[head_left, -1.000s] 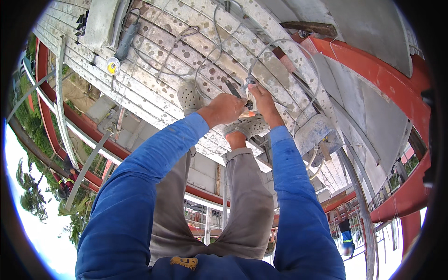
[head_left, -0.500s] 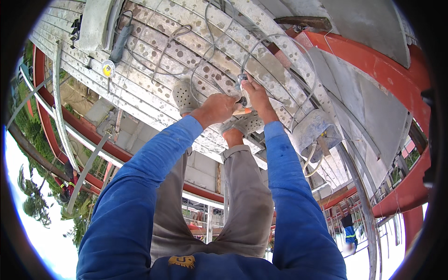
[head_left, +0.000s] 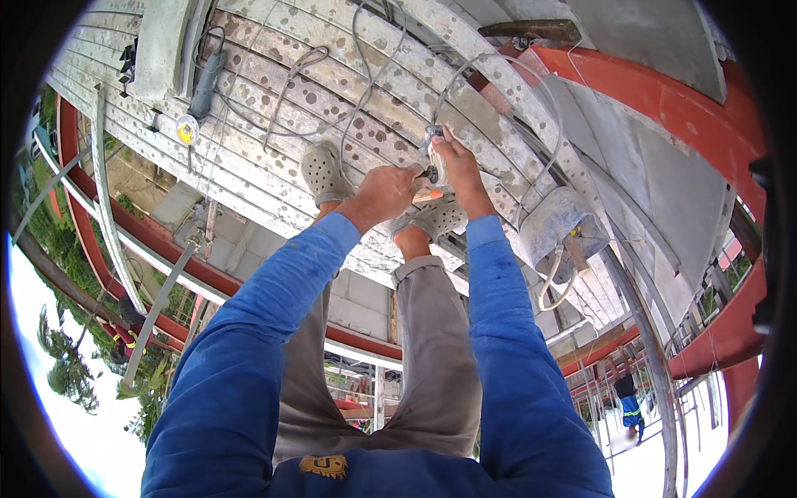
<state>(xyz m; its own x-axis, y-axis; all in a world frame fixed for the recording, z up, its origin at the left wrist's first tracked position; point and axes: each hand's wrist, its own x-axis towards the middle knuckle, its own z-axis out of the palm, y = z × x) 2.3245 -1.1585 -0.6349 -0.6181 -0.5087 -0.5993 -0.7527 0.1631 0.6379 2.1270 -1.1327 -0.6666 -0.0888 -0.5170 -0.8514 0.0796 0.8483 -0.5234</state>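
Observation:
My right hand (head_left: 459, 176) is closed round a small corded power tool (head_left: 438, 163) with a pale, dirty body and a dark end. A grey cable runs from its upper end. My left hand (head_left: 386, 195) is closed at the dark end, fingers pressed together; what they pinch is hidden. Just below the tool shows a small orange-tipped piece (head_left: 432, 195), partly covered. Both hands are above the spotted, pale slatted platform (head_left: 282, 178), near my grey perforated clogs (head_left: 324, 170).
An angle grinder (head_left: 206, 87) with a yellow-centred disc (head_left: 188, 129) lies at the left beside a grey board (head_left: 162, 50). Loose cable (head_left: 365, 75) loops over the slats. Right of me are a dusty bucket (head_left: 552, 224) and a red beam (head_left: 656, 104). People are visible beyond the platform edge.
The view has shifted slightly. Both hands stay at the tool with nearly the same hold, and the orange-tipped piece shows a little less.

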